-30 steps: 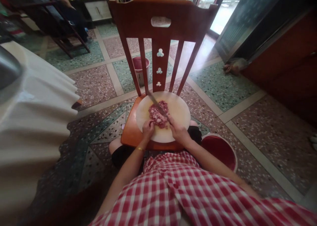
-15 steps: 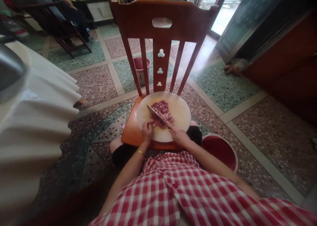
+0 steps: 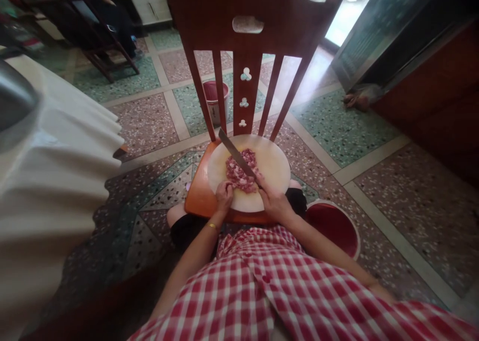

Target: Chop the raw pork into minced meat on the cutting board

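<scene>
My right hand (image 3: 276,204) grips the handle of a kitchen knife (image 3: 236,154). Its long blade slants up to the left over a heap of chopped raw meat (image 3: 239,177), the tip raised past the far rim of the board. A round, pale cutting board (image 3: 275,156) lies under the meat on the seat of a wooden chair (image 3: 200,194). At the meat's lower left edge is my left hand (image 3: 224,196), fingers curled together; what they pinch, if anything, is hidden. Both forearms reach in over a red checked garment.
Close by my right knee stands a red bucket (image 3: 331,226). Another bin (image 3: 215,99) is behind the chair back (image 3: 254,7). To the left a table with a pale cloth (image 3: 71,181) carries a metal object (image 3: 13,96). A person (image 3: 112,22) sits farther back by a dark chair.
The knife has risen off the meat, its tip swinging up and away toward the chair back. My right hand has shifted slightly right. The left hand stays at the meat's edge.
</scene>
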Action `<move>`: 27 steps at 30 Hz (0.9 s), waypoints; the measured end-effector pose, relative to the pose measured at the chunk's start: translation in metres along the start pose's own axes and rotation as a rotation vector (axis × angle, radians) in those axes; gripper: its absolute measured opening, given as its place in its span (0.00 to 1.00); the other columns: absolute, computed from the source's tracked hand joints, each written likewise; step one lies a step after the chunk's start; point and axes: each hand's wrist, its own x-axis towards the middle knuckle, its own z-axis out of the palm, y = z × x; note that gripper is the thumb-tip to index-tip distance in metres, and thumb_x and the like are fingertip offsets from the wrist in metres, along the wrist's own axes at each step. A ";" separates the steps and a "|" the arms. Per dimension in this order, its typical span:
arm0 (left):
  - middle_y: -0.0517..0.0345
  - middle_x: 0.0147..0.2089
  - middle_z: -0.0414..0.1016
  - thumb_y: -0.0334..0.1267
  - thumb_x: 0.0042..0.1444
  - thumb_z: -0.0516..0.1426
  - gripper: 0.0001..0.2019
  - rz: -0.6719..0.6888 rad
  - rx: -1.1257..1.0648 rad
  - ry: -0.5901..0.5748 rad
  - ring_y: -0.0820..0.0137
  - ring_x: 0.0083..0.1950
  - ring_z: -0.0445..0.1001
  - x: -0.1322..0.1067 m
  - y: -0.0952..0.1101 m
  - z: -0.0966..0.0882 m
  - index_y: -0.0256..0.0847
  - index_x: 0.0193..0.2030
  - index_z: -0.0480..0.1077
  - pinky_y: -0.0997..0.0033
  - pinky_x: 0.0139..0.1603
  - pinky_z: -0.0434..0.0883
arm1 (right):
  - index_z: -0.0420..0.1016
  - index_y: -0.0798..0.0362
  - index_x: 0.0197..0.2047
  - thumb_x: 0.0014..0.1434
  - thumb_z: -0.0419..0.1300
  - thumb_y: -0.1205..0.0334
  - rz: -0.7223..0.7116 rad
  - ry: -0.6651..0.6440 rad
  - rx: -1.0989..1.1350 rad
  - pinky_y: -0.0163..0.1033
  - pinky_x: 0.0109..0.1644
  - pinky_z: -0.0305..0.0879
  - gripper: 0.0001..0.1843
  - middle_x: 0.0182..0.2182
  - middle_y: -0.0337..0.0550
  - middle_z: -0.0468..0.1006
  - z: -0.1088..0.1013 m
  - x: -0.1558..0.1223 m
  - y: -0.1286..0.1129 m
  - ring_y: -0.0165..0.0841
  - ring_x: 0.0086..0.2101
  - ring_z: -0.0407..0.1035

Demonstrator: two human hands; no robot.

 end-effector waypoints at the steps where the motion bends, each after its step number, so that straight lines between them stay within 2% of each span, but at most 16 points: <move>1: 0.55 0.34 0.70 0.34 0.56 0.47 0.08 0.005 0.006 -0.002 0.68 0.39 0.69 0.000 0.000 0.000 0.40 0.34 0.66 0.68 0.44 0.67 | 0.44 0.51 0.68 0.66 0.43 0.61 0.017 -0.025 -0.012 0.39 0.48 0.67 0.28 0.51 0.50 0.71 0.001 -0.001 0.000 0.37 0.43 0.71; 4: 0.55 0.35 0.70 0.33 0.56 0.47 0.08 -0.003 0.009 -0.005 0.68 0.39 0.69 0.000 0.000 0.000 0.40 0.34 0.66 0.68 0.44 0.67 | 0.47 0.48 0.67 0.65 0.46 0.62 0.130 -0.186 -0.058 0.40 0.42 0.70 0.28 0.43 0.46 0.77 0.005 -0.003 0.003 0.38 0.37 0.73; 5: 0.55 0.35 0.70 0.33 0.56 0.47 0.08 -0.012 0.007 -0.008 0.68 0.39 0.69 0.000 -0.001 0.000 0.40 0.34 0.67 0.68 0.44 0.67 | 0.47 0.47 0.67 0.65 0.47 0.62 0.149 -0.204 -0.055 0.41 0.42 0.70 0.27 0.42 0.45 0.77 0.003 -0.002 0.003 0.38 0.37 0.73; 10: 0.55 0.34 0.70 0.34 0.56 0.47 0.08 -0.009 0.005 -0.008 0.68 0.39 0.68 -0.001 -0.001 0.000 0.40 0.34 0.67 0.68 0.44 0.67 | 0.44 0.50 0.68 0.67 0.43 0.60 0.022 -0.011 0.038 0.41 0.49 0.67 0.27 0.50 0.49 0.72 -0.009 -0.001 -0.005 0.38 0.43 0.71; 12: 0.55 0.34 0.70 0.34 0.56 0.47 0.08 0.002 0.006 -0.003 0.68 0.39 0.68 -0.001 -0.001 0.000 0.40 0.34 0.67 0.68 0.44 0.67 | 0.44 0.51 0.67 0.66 0.43 0.61 0.038 -0.044 0.019 0.41 0.49 0.67 0.27 0.50 0.49 0.72 -0.005 -0.002 -0.005 0.38 0.43 0.71; 15: 0.55 0.34 0.70 0.33 0.56 0.47 0.08 0.000 0.002 -0.002 0.68 0.38 0.69 0.000 -0.002 0.000 0.40 0.34 0.66 0.68 0.43 0.67 | 0.47 0.47 0.67 0.65 0.46 0.62 0.134 -0.209 -0.043 0.40 0.44 0.69 0.28 0.45 0.46 0.75 0.002 -0.003 0.000 0.37 0.38 0.73; 16: 0.55 0.34 0.70 0.33 0.56 0.46 0.08 -0.005 0.000 -0.006 0.68 0.39 0.69 0.000 -0.003 0.000 0.40 0.34 0.66 0.68 0.44 0.67 | 0.47 0.46 0.67 0.65 0.47 0.62 0.149 -0.226 -0.047 0.40 0.43 0.70 0.28 0.44 0.45 0.76 0.002 -0.003 0.001 0.37 0.37 0.73; 21: 0.55 0.35 0.70 0.34 0.56 0.47 0.08 -0.023 0.032 -0.023 0.68 0.40 0.69 -0.001 -0.002 0.000 0.40 0.35 0.66 0.68 0.45 0.67 | 0.43 0.50 0.68 0.66 0.43 0.60 0.049 -0.020 0.006 0.39 0.47 0.68 0.28 0.48 0.48 0.73 -0.006 -0.004 0.000 0.37 0.41 0.72; 22: 0.55 0.35 0.70 0.34 0.56 0.47 0.08 -0.025 0.041 -0.022 0.68 0.40 0.69 -0.001 -0.002 0.000 0.40 0.35 0.66 0.68 0.45 0.67 | 0.43 0.50 0.68 0.66 0.43 0.60 0.049 -0.020 0.002 0.40 0.46 0.68 0.28 0.48 0.48 0.73 -0.004 -0.004 0.001 0.37 0.41 0.72; 27: 0.55 0.34 0.70 0.33 0.55 0.47 0.08 -0.046 0.020 -0.028 0.68 0.39 0.69 0.002 0.002 0.000 0.41 0.33 0.66 0.68 0.44 0.67 | 0.47 0.46 0.67 0.65 0.47 0.60 0.146 -0.184 -0.019 0.39 0.43 0.69 0.28 0.45 0.45 0.75 0.014 -0.002 0.021 0.38 0.39 0.72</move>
